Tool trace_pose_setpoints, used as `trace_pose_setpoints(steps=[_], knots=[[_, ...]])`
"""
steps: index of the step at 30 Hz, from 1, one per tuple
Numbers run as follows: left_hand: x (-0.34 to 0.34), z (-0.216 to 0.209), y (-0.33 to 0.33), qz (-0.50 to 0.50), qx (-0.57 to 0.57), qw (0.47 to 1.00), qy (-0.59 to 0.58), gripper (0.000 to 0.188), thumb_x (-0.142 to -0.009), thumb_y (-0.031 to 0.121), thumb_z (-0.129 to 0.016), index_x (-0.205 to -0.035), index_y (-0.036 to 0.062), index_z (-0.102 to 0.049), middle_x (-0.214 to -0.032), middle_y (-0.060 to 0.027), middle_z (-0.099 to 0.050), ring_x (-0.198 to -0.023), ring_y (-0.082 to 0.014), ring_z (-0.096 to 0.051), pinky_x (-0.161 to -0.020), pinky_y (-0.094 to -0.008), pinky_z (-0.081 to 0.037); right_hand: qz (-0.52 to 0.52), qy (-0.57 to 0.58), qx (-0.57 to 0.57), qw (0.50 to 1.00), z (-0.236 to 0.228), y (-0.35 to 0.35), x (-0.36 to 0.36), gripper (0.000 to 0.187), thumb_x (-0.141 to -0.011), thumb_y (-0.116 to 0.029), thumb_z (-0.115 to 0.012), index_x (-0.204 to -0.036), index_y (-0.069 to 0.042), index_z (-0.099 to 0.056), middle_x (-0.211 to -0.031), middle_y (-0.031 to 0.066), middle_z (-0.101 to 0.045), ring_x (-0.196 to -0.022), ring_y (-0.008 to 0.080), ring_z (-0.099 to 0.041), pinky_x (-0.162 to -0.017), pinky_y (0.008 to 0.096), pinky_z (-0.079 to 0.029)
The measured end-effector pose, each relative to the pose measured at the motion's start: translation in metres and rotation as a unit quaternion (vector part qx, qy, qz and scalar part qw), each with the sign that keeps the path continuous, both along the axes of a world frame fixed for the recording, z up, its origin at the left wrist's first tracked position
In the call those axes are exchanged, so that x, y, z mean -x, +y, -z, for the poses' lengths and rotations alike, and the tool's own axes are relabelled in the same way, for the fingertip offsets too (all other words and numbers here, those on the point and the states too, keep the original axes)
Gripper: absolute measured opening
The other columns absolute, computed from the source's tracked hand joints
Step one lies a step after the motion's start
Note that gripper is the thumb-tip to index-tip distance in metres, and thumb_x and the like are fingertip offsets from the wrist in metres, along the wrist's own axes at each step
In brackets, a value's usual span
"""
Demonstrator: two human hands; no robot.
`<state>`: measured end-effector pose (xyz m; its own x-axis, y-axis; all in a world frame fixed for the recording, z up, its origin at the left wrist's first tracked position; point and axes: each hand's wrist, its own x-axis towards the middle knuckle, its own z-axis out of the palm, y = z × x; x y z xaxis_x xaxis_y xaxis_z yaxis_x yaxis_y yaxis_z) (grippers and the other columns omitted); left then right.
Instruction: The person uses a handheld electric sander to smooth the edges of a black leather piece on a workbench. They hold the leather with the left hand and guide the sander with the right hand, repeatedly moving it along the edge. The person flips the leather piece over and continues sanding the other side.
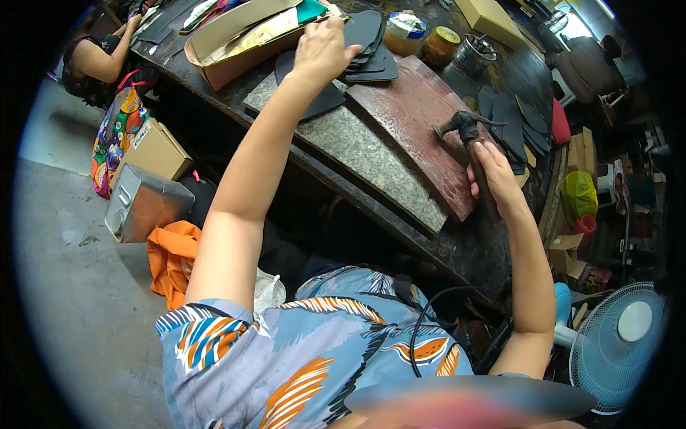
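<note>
Head view: proceeding left to right, an open cardboard box (207,72) sits on the far-left part of the worktop (457,247), holding yellowish sheet material and a green piece (310,10). Left hand (321,50): positioned at the right end of the box, back upward, thumb extended rightward. Fingertip contact is hidden; whether this hand grips anything cannot be told. A stack of dark flat pieces (379,68) lies immediately right of the left hand, beside the thumb. Left hand is the nearer of the two to this stack; the right hand is well apart from it.

Near the left forearm, a separate dark piece (325,105) lies partly covered by the arm, its long axis diagonal, from far left to near right. Next come a grey speckled slab (371,157) and a reddish slab (407,118).

Right hand (493,171): closed around the handle of a hammer (468,130), above the right edge of the reddish slab. Handle axis runs from the head, at the far end, toward the person and slightly right. A second group of dark pieces (509,121) lies just right of the hammer head.

Count: hammer, one; slabs, two; open box, one; jars (439,46) beyond the slabs, two; container of dark items (474,56), one; groups of dark pieces, two, pieces in each not countable.
</note>
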<state>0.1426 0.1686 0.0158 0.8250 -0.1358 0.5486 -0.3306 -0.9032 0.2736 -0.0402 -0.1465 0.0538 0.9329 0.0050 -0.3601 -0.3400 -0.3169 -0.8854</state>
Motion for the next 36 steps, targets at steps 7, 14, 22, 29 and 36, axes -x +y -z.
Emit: trace_pose_setpoints(steps=[7, 14, 22, 29, 36], knots=[[-0.002, 0.004, -0.02, 0.065, -0.011, 0.998, -0.02, 0.03, -0.086, 0.022, -0.066, -0.102, 0.006, -0.047, -0.076, -0.0171, -0.067, -0.078, -0.0374, -0.068, -0.07, -0.0477, -0.054, 0.005, 0.006, 0.02, 1.0, 0.001, 0.0, -0.002, 0.026, -0.102, -0.036, -0.046, -0.096, -0.011, -0.05, -0.068, 0.002, -0.054, -0.045, 0.0098, -0.05, -0.042, 0.0228, -0.041], [0.08, -0.019, -0.058, 0.3, 0.213, 0.889, -0.271, 0.017, -0.085, 0.001, -0.064, -0.1, 0.0061, -0.058, -0.085, -0.0148, -0.068, -0.073, -0.033, -0.069, -0.064, -0.0439, -0.056, 0.097, -0.026, -0.079, 0.992, 0.006, -0.009, 0.008, 0.027, -0.101, -0.037, -0.047, -0.097, -0.011, -0.052, -0.069, 0.0025, -0.056, -0.047, 0.0108, -0.052, -0.044, 0.0241, -0.043], [0.156, 0.01, -0.089, 0.495, 0.177, 0.834, 0.167, 0.015, -0.086, -0.007, -0.059, -0.098, 0.0028, -0.061, -0.1, -0.0106, -0.069, -0.1, -0.0276, -0.067, -0.105, -0.042, -0.045, 0.216, -0.033, -0.12, 0.968, -0.005, -0.065, 0.057, 0.028, -0.101, -0.038, -0.047, -0.106, -0.011, -0.054, -0.071, 0.002, -0.056, -0.05, 0.0111, -0.053, -0.045, 0.0246, -0.043], [0.159, 0.01, -0.076, 0.49, 0.096, 0.864, 0.071, 0.018, -0.08, -0.006, -0.062, -0.091, 0.0022, -0.05, -0.089, -0.0143, -0.063, -0.087, -0.0346, -0.064, -0.069, -0.0398, -0.052, 0.093, -0.073, 0.067, 0.991, -0.006, -0.06, 0.1, 0.036, -0.099, -0.028, -0.051, -0.128, -0.007, -0.049, -0.072, 0.0015, -0.052, -0.052, 0.0079, -0.048, -0.048, 0.0215, -0.041], [0.151, -0.014, -0.064, 0.376, 0.067, 0.924, 0.019, 0.019, -0.089, 0.011, -0.066, -0.105, 0.0024, -0.058, -0.083, -0.0087, -0.063, -0.078, -0.0249, -0.065, -0.074, -0.0312, -0.054, -0.045, -0.259, 0.362, 0.894, 0.001, -0.036, 0.098, 0.04, -0.098, -0.027, -0.055, -0.128, -0.002, -0.05, -0.072, 0.0073, -0.057, -0.058, 0.0131, -0.053, -0.055, 0.0277, -0.042]])
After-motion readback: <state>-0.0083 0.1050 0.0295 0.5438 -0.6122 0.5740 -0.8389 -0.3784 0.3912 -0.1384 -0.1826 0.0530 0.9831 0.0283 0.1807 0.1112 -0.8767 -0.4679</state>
